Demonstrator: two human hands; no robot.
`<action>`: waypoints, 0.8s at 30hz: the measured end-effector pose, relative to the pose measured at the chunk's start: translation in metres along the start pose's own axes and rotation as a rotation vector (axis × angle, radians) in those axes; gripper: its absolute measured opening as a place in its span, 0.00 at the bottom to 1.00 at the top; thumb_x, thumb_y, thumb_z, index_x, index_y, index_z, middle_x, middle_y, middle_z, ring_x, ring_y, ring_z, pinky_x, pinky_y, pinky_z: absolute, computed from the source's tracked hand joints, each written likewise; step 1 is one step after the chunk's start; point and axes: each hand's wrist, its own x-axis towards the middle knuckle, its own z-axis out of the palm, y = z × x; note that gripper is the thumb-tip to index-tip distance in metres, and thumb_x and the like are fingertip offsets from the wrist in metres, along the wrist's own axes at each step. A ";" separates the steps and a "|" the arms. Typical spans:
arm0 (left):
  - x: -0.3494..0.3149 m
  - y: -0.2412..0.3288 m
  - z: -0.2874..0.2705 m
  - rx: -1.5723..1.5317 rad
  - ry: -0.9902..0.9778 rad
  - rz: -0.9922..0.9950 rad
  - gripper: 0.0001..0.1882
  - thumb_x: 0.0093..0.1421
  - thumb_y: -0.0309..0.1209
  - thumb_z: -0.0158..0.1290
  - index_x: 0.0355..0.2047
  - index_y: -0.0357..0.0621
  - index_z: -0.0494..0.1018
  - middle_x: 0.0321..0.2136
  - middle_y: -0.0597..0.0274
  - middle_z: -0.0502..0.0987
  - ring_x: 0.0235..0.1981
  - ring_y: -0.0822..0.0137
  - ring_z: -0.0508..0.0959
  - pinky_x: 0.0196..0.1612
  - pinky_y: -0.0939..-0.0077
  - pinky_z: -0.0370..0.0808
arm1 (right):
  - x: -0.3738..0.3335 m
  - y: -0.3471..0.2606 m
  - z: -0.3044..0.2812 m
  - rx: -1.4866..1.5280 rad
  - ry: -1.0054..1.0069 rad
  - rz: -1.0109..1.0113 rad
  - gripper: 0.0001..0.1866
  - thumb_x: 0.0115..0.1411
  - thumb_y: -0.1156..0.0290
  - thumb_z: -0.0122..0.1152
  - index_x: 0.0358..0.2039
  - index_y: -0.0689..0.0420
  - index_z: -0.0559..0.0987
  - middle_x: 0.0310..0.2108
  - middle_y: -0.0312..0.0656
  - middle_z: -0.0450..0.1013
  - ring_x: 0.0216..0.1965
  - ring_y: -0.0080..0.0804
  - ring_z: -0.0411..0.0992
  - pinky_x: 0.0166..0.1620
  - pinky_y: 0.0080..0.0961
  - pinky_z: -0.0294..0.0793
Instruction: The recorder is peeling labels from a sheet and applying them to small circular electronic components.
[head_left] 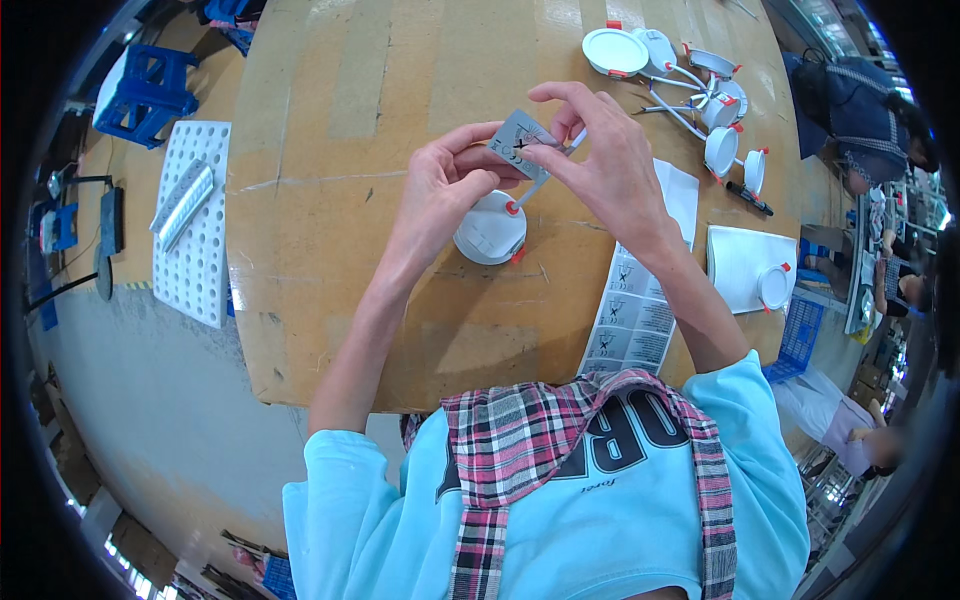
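A small silver-grey printed label (513, 131) is pinched between my two hands above the middle of the table. My left hand (437, 190) is closed at the label's lower left edge, its fingers partly behind it. My right hand (612, 160) presses its thumb on the label's right side, index finger raised and curved. A white cable (533, 192) rises from a round white downlight (488, 232) toward the label and shows again by my right fingers. Whether the label touches the cable is hidden. Two red clips show on the downlight, which lies on the wooden table (400, 330).
A sheet of grey labels (632, 315) lies beneath my right forearm. Farther right are a white pad (735, 255) bearing another downlight (773, 288), and a black marker (749, 199). Several cabled downlights (720, 110) cluster at the far right. A perforated white board (205, 260) stands left of the table.
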 end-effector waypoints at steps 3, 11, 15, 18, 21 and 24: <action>0.000 -0.001 0.000 0.001 -0.002 0.018 0.24 0.51 0.19 0.44 0.51 0.28 0.67 0.37 0.49 0.79 0.39 0.66 0.80 0.44 0.75 0.77 | 0.000 -0.004 -0.003 -0.029 0.016 -0.002 0.21 0.48 0.69 0.67 0.44 0.54 0.73 0.24 0.36 0.69 0.31 0.34 0.67 0.37 0.32 0.68; 0.008 -0.013 0.009 0.005 0.121 0.050 0.15 0.61 0.33 0.55 0.41 0.32 0.75 0.30 0.58 0.80 0.32 0.72 0.80 0.37 0.79 0.78 | 0.001 -0.004 -0.001 0.029 -0.003 -0.091 0.21 0.49 0.74 0.64 0.46 0.56 0.72 0.27 0.40 0.68 0.34 0.35 0.66 0.40 0.32 0.68; 0.007 -0.020 0.011 -0.033 0.211 0.101 0.10 0.61 0.31 0.55 0.36 0.34 0.76 0.28 0.60 0.80 0.27 0.75 0.79 0.34 0.82 0.78 | -0.001 -0.008 -0.004 0.047 -0.047 -0.141 0.22 0.51 0.79 0.60 0.48 0.57 0.70 0.34 0.45 0.67 0.38 0.40 0.66 0.41 0.35 0.69; 0.007 -0.025 0.012 -0.059 0.250 0.118 0.11 0.61 0.31 0.55 0.36 0.34 0.76 0.27 0.61 0.80 0.27 0.76 0.79 0.33 0.82 0.77 | -0.001 -0.008 -0.003 0.126 -0.024 -0.112 0.26 0.50 0.81 0.60 0.51 0.55 0.68 0.40 0.46 0.63 0.42 0.43 0.66 0.43 0.35 0.69; 0.008 -0.029 0.011 -0.086 0.260 0.124 0.12 0.61 0.33 0.55 0.35 0.34 0.76 0.26 0.60 0.80 0.26 0.75 0.78 0.32 0.82 0.76 | 0.000 -0.007 -0.005 0.176 -0.071 -0.124 0.30 0.49 0.83 0.61 0.53 0.53 0.66 0.44 0.47 0.59 0.45 0.46 0.66 0.45 0.35 0.70; 0.009 -0.024 0.006 -0.142 0.268 0.112 0.11 0.60 0.33 0.56 0.35 0.35 0.77 0.27 0.61 0.79 0.27 0.76 0.78 0.32 0.82 0.76 | 0.001 -0.008 -0.005 0.213 -0.082 -0.134 0.30 0.49 0.84 0.60 0.54 0.53 0.66 0.44 0.47 0.60 0.46 0.45 0.66 0.46 0.36 0.70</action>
